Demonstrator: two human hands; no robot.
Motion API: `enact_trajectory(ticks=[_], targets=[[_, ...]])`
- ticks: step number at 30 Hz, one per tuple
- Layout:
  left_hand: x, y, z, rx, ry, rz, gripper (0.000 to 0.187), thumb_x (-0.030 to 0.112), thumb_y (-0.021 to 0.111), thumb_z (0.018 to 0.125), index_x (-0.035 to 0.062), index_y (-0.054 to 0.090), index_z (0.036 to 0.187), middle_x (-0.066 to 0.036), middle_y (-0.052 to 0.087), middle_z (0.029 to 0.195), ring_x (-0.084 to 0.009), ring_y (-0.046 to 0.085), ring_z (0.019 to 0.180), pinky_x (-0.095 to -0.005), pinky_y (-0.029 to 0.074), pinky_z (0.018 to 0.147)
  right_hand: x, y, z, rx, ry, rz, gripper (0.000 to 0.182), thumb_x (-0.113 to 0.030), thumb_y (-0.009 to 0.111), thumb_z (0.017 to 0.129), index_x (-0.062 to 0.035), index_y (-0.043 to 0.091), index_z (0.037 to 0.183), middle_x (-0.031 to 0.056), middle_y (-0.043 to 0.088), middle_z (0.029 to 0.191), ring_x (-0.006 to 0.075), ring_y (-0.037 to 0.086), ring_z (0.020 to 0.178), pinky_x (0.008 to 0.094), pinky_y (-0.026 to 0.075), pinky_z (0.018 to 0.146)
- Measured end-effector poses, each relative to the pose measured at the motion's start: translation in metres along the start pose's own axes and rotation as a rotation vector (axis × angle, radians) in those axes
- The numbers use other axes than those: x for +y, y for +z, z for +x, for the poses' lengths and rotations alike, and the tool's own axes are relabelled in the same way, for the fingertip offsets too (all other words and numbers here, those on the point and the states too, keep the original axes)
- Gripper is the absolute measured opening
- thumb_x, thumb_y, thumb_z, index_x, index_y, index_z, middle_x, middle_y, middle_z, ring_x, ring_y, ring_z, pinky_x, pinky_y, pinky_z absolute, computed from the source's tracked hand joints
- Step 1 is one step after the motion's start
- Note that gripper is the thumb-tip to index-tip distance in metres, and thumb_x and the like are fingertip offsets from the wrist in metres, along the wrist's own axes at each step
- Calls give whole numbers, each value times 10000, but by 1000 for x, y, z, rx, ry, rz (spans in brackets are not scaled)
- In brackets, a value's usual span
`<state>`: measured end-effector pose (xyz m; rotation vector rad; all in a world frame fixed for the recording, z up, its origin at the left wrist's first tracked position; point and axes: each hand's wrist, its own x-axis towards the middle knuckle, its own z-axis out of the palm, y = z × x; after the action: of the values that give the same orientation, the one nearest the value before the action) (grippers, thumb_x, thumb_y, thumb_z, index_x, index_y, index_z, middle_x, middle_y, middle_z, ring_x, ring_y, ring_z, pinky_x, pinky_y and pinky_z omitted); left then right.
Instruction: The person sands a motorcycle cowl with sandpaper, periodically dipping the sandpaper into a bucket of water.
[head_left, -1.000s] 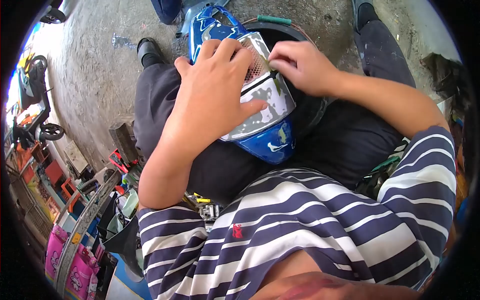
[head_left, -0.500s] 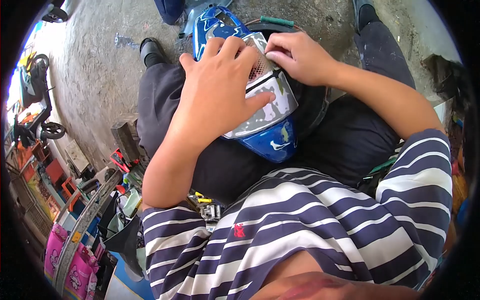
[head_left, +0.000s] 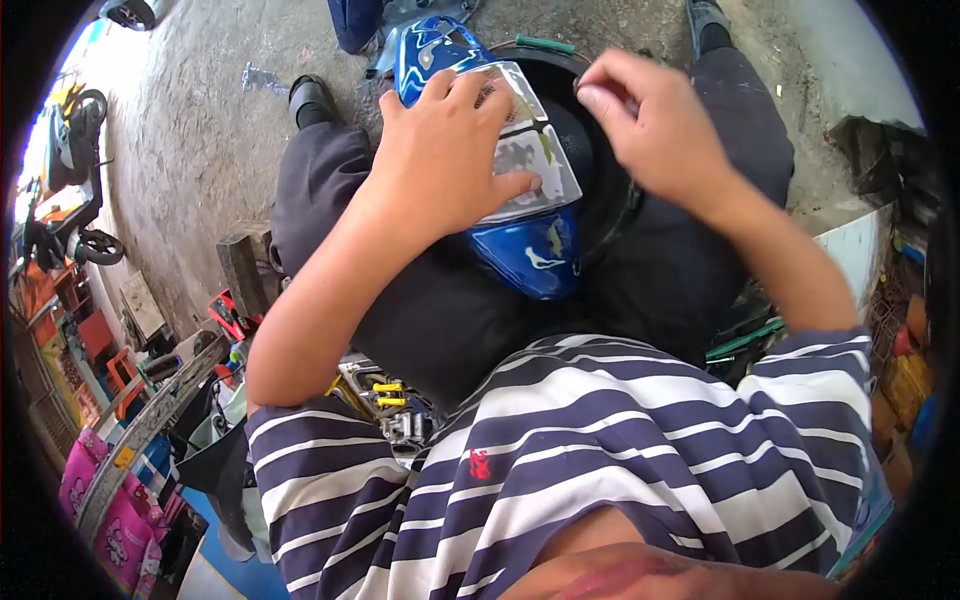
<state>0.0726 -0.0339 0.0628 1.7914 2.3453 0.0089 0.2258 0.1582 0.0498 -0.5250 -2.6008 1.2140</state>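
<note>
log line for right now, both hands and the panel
left hand: spread on blue panel | right hand: pinched, off panel, near black tub

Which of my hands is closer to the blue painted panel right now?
Left. Your left hand lies spread across the blue painted panel, touching it; your right hand is off its right side, over the black tub, fingers pinched.
</note>
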Motion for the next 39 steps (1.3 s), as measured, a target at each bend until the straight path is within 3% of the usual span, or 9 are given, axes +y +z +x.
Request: enact_trajectory(ticks=[4, 6, 11, 15, 18, 28, 31, 36, 39], targets=[[15, 4, -13, 82, -48, 36, 730, 562, 844, 835, 107, 689, 1385, -94, 625, 1484, -320, 557, 1413, -628, 446, 1067, -1, 35, -33, -30, 213, 251, 164, -135, 688, 998, 28, 693, 1017, 183, 745, 862, 309, 734, 782, 400, 557, 742], [21, 7, -18, 131, -97, 8, 676, 548, 844, 834, 110, 730, 1337, -87, 661, 1458, -296, 576, 1401, -568, 440, 1080, 9, 52, -31, 1, 133, 273, 167, -137, 688, 998, 28, 694, 1028, 187, 746, 875, 307, 735, 791, 398, 556, 745], [23, 11, -18, 174, -176, -62, 587, 535, 831, 854, 105, 785, 1251, -75, 703, 1434, -274, 596, 1383, -555, 420, 1092, 28, 77, -14, -34, 7, 249, 175, -158, 690, 986, 11, 689, 1031, 211, 731, 887, 349, 715, 785, 426, 548, 749], [25, 10, -14, 174, -210, -86, 554, 541, 822, 870, 101, 800, 1205, -61, 727, 1391, -269, 608, 1366, -553, 413, 1094, 41, 81, 1, -111, 31, 265, 200, -187, 704, 979, 4, 688, 1036, 218, 728, 893, 378, 710, 813, 449, 546, 759], [24, 13, -16, 215, -168, -65, 557, 553, 820, 871, 98, 799, 1192, -66, 732, 1371, -272, 614, 1353, -557, 416, 1080, 50, 88, 9, -104, -36, 261, 176, -177, 682, 1025, -5, 673, 1063, 106, 703, 846, 178, 630, 756, 362, 519, 735], [4, -1, -5, 88, -105, -105, 562, 584, 800, 887, 98, 794, 1169, -76, 735, 1191, -314, 636, 1241, -578, 421, 997, 55, 68, 54, -373, -178, 23, 158, -157, 692, 970, -10, 637, 975, 131, 654, 791, 238, 602, 716, 399, 502, 690], [0, -2, 0, 62, -114, -104, 544, 581, 808, 881, 109, 784, 1151, -60, 709, 1150, -308, 630, 1217, -572, 416, 965, 47, 64, 58, -433, -83, 41, 148, -151, 684, 976, -14, 629, 967, 126, 643, 782, 244, 596, 719, 404, 501, 694], [-8, -1, -3, 81, -63, -128, 534, 559, 829, 862, 110, 765, 1143, -52, 686, 1150, -305, 616, 1192, -548, 406, 932, 64, 81, 37, -264, 43, 54, 175, -176, 683, 1018, -12, 624, 1031, 134, 649, 816, 264, 622, 763, 401, 513, 741], [-7, -3, -3, 63, -65, -128, 538, 551, 839, 848, 107, 760, 1141, -55, 684, 1142, -306, 615, 1179, -539, 400, 941, 62, 83, 17, -151, -143, 100, 177, -176, 670, 1030, -5, 627, 1041, 142, 666, 827, 262, 641, 774, 401, 513, 741]])
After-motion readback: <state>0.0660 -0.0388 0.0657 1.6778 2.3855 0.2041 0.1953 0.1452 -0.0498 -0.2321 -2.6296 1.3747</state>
